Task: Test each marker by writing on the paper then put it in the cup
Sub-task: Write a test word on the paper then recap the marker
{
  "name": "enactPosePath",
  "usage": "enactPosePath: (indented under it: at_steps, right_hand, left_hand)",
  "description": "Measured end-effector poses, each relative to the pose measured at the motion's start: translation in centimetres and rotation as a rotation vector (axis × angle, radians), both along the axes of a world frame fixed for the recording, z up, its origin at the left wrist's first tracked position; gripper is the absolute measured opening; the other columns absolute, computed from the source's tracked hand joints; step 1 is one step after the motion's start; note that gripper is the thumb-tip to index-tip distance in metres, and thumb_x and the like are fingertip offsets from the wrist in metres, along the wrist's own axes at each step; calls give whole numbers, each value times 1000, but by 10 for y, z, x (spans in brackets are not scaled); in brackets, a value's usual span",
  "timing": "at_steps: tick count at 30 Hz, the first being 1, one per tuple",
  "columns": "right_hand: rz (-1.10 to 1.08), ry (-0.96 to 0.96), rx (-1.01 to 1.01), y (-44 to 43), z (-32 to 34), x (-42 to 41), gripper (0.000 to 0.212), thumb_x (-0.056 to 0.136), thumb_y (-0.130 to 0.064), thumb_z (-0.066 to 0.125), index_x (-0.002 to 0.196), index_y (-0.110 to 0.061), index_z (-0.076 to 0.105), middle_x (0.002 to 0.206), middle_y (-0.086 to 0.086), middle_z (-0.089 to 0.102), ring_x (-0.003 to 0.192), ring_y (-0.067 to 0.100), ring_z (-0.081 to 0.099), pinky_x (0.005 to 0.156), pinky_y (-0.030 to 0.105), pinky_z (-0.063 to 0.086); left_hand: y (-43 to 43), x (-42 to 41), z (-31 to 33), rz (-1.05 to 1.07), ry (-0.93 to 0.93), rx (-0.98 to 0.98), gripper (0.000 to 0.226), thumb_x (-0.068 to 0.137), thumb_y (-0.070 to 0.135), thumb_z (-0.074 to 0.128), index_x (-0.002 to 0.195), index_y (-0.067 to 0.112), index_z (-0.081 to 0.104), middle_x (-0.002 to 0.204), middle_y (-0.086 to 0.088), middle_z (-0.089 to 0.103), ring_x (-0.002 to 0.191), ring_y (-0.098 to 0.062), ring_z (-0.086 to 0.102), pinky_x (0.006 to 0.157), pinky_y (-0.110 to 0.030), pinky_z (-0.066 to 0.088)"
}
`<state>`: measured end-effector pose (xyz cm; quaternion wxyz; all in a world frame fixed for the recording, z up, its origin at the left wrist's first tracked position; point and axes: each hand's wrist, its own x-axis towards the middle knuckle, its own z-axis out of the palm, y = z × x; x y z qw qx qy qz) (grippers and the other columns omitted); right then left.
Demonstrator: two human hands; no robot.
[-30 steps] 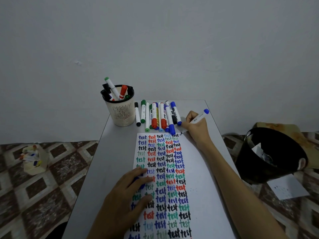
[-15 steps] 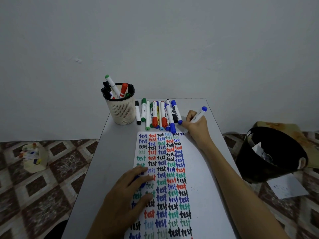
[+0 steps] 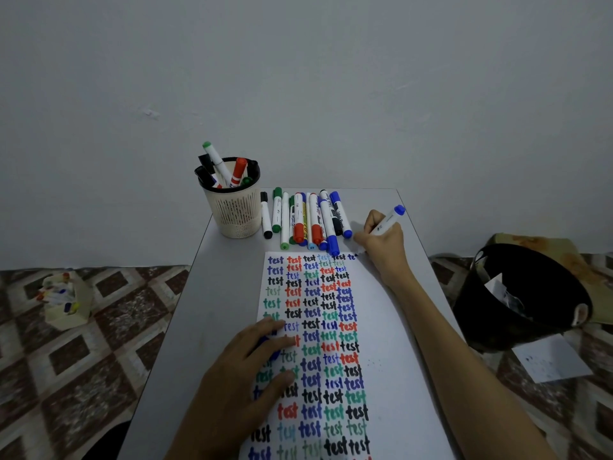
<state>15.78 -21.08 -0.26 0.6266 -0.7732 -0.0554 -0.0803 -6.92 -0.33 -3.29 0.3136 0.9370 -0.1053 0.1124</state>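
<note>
My right hand (image 3: pixel 384 245) grips a white marker with a blue end (image 3: pixel 388 220), tip down at the top right corner of the paper (image 3: pixel 391 327), beside a fresh blue "te". My left hand (image 3: pixel 245 370) rests on the paper's left side, fingers loosely curled over a blue cap (image 3: pixel 270 345). The paper is covered in columns of "test" in blue, red, black and green. A beige mesh cup (image 3: pixel 234 210) at the table's back left holds several markers. A row of several capped markers (image 3: pixel 305 220) lies between the cup and my right hand.
The grey table (image 3: pixel 199 313) stands against a plain wall. On the tiled floor at left sits a small beige holder with markers (image 3: pixel 64 298). At right stands a black bin (image 3: pixel 520 297), with a loose sheet (image 3: pixel 550 360) beside it.
My right hand has shifted slightly right along the top line and the blue writing there has grown by a letter or two. My left hand stays in place on the paper.
</note>
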Motion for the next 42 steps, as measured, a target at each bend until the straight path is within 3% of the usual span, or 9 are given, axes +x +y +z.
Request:
enactPosePath:
  at_steps: [12,27,30,33,35,38,40,42]
  right_hand:
    - [-59,2,40,0,0,0,34,75,11,63,62,-12,42,60,6,44,54,15,43,51,25,41]
    - [8,13,38,2,2,-2,35,78,13,58,63,-12,39,58,3,40,46,1,41,47,12,40]
    - [-19,18,246,-5,1,-1,32,80,13,58,65,-11,43,59,5,43,50,8,43,53,18,47]
    - [-46,47,571,-13,3,-1,31,79,-6,74,69,-15,46,65,9,51,50,12,45,48,20,45]
    - [-48,51,601,-14,5,-4,34,77,-13,79,71,-18,45,65,7,52,50,11,43,46,20,41]
    - [-46,41,544,-12,16,-10,24,78,-11,76,76,-16,53,70,4,59,59,13,53,56,21,49]
    - [55,53,558,-11,27,-21,9,85,-5,66,84,-11,60,82,8,67,73,19,64,64,25,55]
    - [233,86,575,-9,37,-41,10,88,-1,54,92,-5,62,90,13,70,82,26,68,66,30,58]
  left_hand:
    - [0,0,1,1,-1,4,50,85,70,36,124,45,52,140,35,30,130,13,26,99,-12,27]
    - [0,0,0,7,14,11,52,85,70,37,127,42,51,141,33,29,131,12,26,101,-16,30]
    - [-2,0,2,14,-3,-12,55,85,64,42,135,40,41,145,30,25,135,8,21,104,-18,26]
    - [-3,-1,6,39,-15,-80,54,83,45,45,136,37,38,147,27,21,140,1,14,108,-22,19]
    - [-3,-1,5,62,-20,-125,48,82,37,44,129,35,44,142,23,30,138,3,19,109,-21,21]
    - [-2,0,0,94,-24,-141,35,88,42,42,118,30,53,128,17,44,123,7,38,105,-21,37]
    - [0,1,-1,106,-13,-165,42,89,50,40,116,25,59,126,13,50,118,-2,47,99,-29,45]
    - [0,0,3,118,1,-269,38,88,52,45,114,29,59,123,17,55,117,-7,52,98,-36,48]
